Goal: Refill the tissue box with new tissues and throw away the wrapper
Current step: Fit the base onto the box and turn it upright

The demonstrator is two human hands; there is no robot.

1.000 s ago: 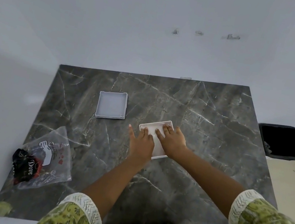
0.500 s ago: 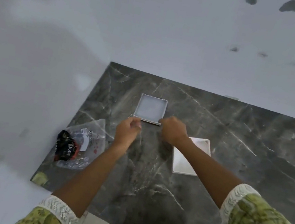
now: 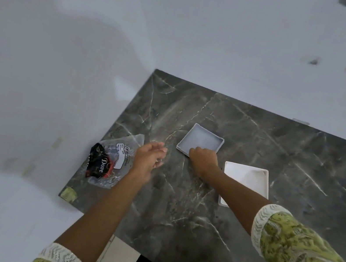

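Note:
A shallow grey square tissue box part lies open side up on the dark marble table. My right hand has its fingers curled over the part's near edge. To its right lies a white square box part, partly hidden by my right forearm. A crumpled clear plastic wrapper with a black "Dove" label lies near the table's left edge. My left hand, fingers spread and blurred, hovers just right of the wrapper, holding nothing.
A white wall runs behind and to the left of the table. A small yellow-green patch sits at the table's near left corner. Pale floor shows below the near edge.
Both hands left the white box part. My right hand went to the grey part's near edge and my left hand moved left toward the wrapper. My view swung left, so the bin is out of sight.

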